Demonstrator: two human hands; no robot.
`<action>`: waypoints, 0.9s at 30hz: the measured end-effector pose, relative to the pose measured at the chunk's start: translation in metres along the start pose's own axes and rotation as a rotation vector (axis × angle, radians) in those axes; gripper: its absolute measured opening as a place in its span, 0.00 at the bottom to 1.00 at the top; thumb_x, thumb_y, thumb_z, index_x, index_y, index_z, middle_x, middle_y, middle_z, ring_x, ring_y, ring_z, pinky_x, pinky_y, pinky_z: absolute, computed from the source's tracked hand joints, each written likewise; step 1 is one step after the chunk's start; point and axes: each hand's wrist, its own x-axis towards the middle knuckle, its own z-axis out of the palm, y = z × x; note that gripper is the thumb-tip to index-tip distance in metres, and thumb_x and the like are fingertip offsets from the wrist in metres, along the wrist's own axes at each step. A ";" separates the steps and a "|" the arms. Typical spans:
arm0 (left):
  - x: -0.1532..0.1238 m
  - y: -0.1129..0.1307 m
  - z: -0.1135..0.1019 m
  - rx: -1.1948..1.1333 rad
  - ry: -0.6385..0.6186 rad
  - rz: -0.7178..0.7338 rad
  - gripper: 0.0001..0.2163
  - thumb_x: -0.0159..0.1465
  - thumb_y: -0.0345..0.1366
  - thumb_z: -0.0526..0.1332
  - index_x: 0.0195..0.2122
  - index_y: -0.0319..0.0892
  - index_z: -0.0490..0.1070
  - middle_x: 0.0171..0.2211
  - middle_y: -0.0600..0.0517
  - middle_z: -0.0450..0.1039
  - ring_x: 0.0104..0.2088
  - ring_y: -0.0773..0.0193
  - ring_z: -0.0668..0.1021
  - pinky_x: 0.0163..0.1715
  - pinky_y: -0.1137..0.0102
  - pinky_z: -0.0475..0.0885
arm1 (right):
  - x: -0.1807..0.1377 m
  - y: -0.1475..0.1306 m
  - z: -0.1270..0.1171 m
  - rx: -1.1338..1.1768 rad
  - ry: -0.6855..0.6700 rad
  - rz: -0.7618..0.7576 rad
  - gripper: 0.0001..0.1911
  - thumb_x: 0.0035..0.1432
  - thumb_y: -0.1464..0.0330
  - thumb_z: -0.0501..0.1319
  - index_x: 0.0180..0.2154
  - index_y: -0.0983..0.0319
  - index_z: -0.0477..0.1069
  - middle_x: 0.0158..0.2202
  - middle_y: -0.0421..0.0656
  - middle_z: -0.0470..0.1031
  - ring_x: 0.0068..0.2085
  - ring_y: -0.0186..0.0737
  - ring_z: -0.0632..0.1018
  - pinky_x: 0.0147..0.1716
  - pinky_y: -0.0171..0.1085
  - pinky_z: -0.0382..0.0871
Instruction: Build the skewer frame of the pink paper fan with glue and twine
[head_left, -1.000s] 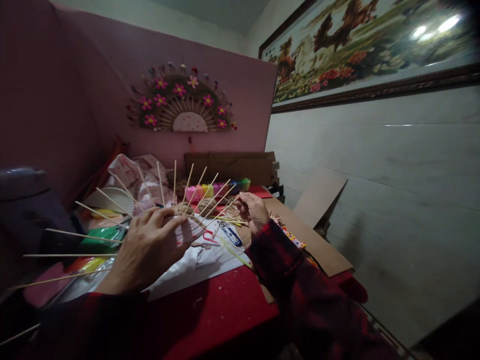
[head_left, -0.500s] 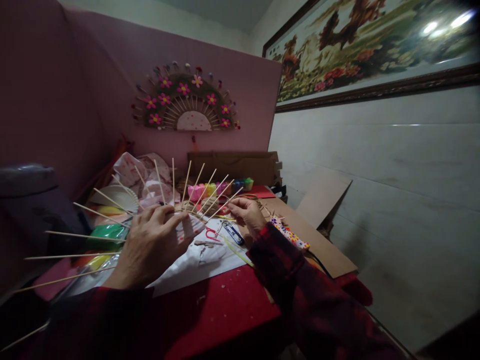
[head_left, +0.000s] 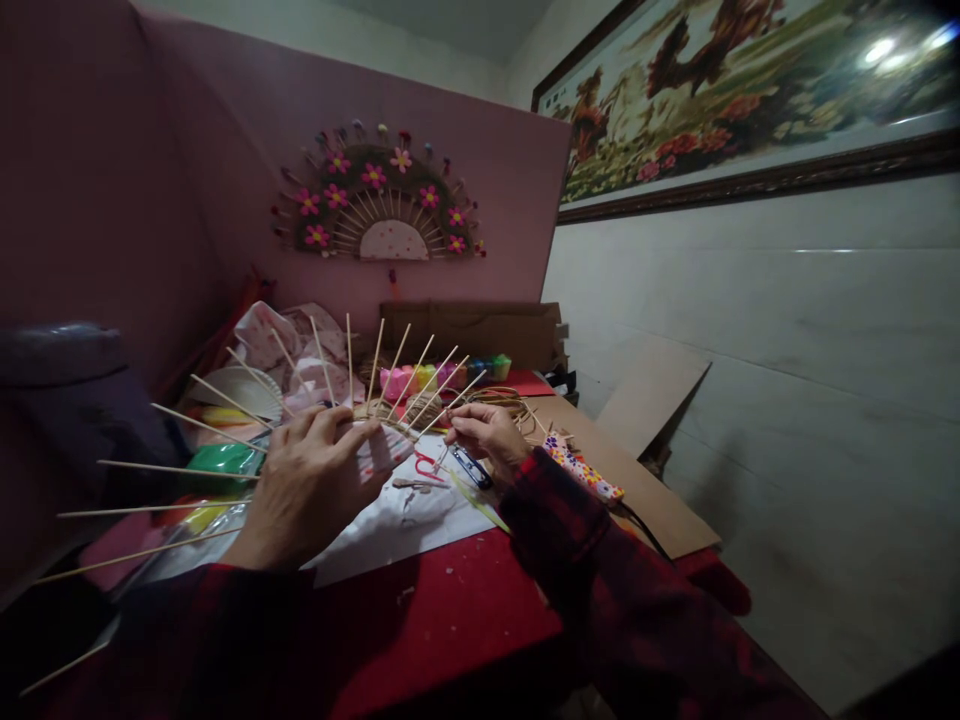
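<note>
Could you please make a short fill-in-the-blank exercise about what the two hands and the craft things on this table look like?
1. The left hand holds a fan of thin wooden ____.
2. The table has a ____ top.
3. The finished fan on the pink wall carries pink ____.
4. The right hand pinches near the fan's ____ side.

Missing words: sticks; red; flowers; right

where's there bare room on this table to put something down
Two patches show bare: the red tabletop at the near edge, between the two sleeves and below the white sheet, and the cardboard right of the right hand. It is crowded behind and left of the left hand: the skewer fan, green tub, paper plate, clay tubs.
</note>
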 end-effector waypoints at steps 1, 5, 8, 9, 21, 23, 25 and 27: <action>0.000 0.000 0.001 0.001 -0.004 0.002 0.14 0.58 0.42 0.58 0.43 0.45 0.72 0.43 0.44 0.70 0.45 0.48 0.70 0.43 0.55 0.64 | 0.000 0.000 0.000 0.002 -0.005 -0.004 0.08 0.43 0.66 0.62 0.27 0.65 0.70 0.18 0.38 0.71 0.15 0.23 0.54 0.14 0.29 0.42; -0.001 -0.003 0.004 -0.009 -0.013 0.017 0.16 0.56 0.45 0.59 0.44 0.45 0.72 0.43 0.44 0.70 0.45 0.48 0.70 0.43 0.55 0.64 | 0.003 0.004 -0.001 0.016 -0.018 0.004 0.10 0.42 0.65 0.63 0.26 0.65 0.69 0.16 0.37 0.70 0.13 0.23 0.54 0.12 0.29 0.40; 0.000 -0.004 0.006 -0.017 -0.017 0.012 0.15 0.57 0.43 0.58 0.43 0.45 0.72 0.41 0.44 0.71 0.44 0.49 0.71 0.43 0.56 0.65 | 0.005 0.008 -0.001 0.053 0.000 0.035 0.11 0.39 0.65 0.65 0.27 0.64 0.68 0.17 0.38 0.72 0.13 0.23 0.55 0.12 0.28 0.42; 0.000 -0.004 0.006 -0.022 -0.016 0.012 0.14 0.57 0.43 0.58 0.42 0.45 0.72 0.41 0.44 0.71 0.43 0.49 0.71 0.42 0.56 0.65 | 0.005 0.009 -0.001 0.063 0.009 0.043 0.12 0.39 0.65 0.65 0.26 0.64 0.67 0.18 0.38 0.73 0.14 0.23 0.56 0.12 0.28 0.43; -0.003 -0.009 0.017 -0.131 -0.140 0.028 0.16 0.57 0.44 0.59 0.45 0.47 0.71 0.47 0.45 0.72 0.45 0.49 0.72 0.38 0.58 0.65 | 0.007 0.028 -0.006 -0.125 0.100 -0.077 0.07 0.36 0.68 0.66 0.23 0.63 0.72 0.19 0.39 0.72 0.21 0.32 0.70 0.19 0.31 0.59; -0.006 -0.012 0.018 -0.143 -0.175 0.032 0.15 0.57 0.44 0.59 0.45 0.48 0.70 0.48 0.46 0.72 0.47 0.49 0.70 0.38 0.58 0.64 | 0.008 0.033 -0.007 -0.127 0.104 -0.058 0.07 0.37 0.68 0.66 0.24 0.63 0.74 0.20 0.39 0.73 0.22 0.33 0.71 0.21 0.32 0.61; -0.008 -0.014 0.018 -0.152 -0.196 0.034 0.14 0.57 0.43 0.59 0.45 0.50 0.71 0.51 0.46 0.69 0.49 0.48 0.68 0.39 0.57 0.64 | 0.010 0.037 -0.007 -0.118 0.107 -0.051 0.07 0.36 0.68 0.66 0.24 0.63 0.74 0.19 0.39 0.73 0.22 0.33 0.71 0.23 0.33 0.64; -0.008 -0.014 0.017 -0.173 -0.196 0.031 0.14 0.57 0.44 0.60 0.44 0.51 0.72 0.54 0.46 0.67 0.51 0.47 0.66 0.40 0.56 0.64 | 0.010 0.039 -0.006 -0.112 0.096 -0.050 0.07 0.34 0.68 0.66 0.22 0.63 0.74 0.19 0.38 0.73 0.23 0.33 0.72 0.26 0.34 0.65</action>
